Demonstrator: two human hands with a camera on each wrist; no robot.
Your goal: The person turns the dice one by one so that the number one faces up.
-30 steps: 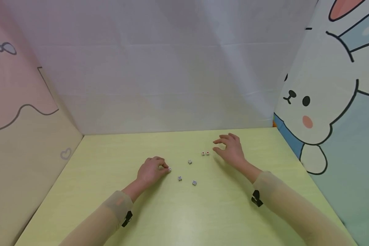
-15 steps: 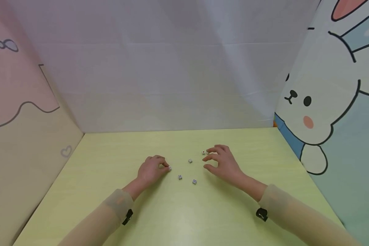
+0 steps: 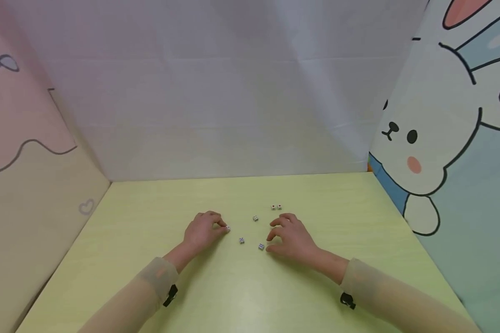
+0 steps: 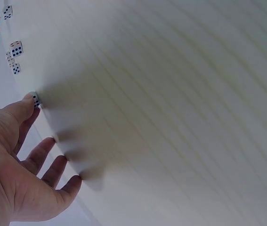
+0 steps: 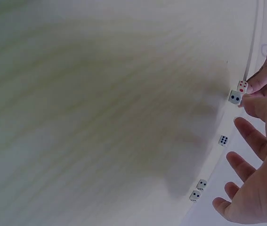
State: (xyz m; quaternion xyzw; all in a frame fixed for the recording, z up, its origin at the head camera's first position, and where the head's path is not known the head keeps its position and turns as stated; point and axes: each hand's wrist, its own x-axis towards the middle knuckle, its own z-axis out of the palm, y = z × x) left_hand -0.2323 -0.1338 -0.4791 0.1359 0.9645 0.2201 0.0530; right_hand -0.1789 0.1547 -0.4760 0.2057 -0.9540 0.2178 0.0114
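My left hand (image 3: 201, 231) rests low over the table at left centre and pinches a white die (image 4: 35, 99) between thumb and fingertip. Its other fingers spread out, tips down at the tabletop. My right hand (image 3: 292, 238) has its fingers apart and loosely bent, with nothing between them. Just left of its thumb sits a die (image 3: 261, 247) with dark dots; the right wrist view has this die (image 5: 235, 97) right by the thumb tip. Between the hands lie another die (image 3: 241, 240) and, farther back, a third die (image 3: 255, 218).
Behind the right hand, two dice (image 3: 276, 207) stand side by side with red dots showing. The pale yellow table (image 3: 171, 199) ends at a white back wall (image 3: 233, 115). Printed panels flank it, with a cartoon rabbit (image 3: 433, 138) on the right one.
My right hand has come from beside the pair of dice toward me and to the left, down to the nearest die. The left hand has stayed on its die.
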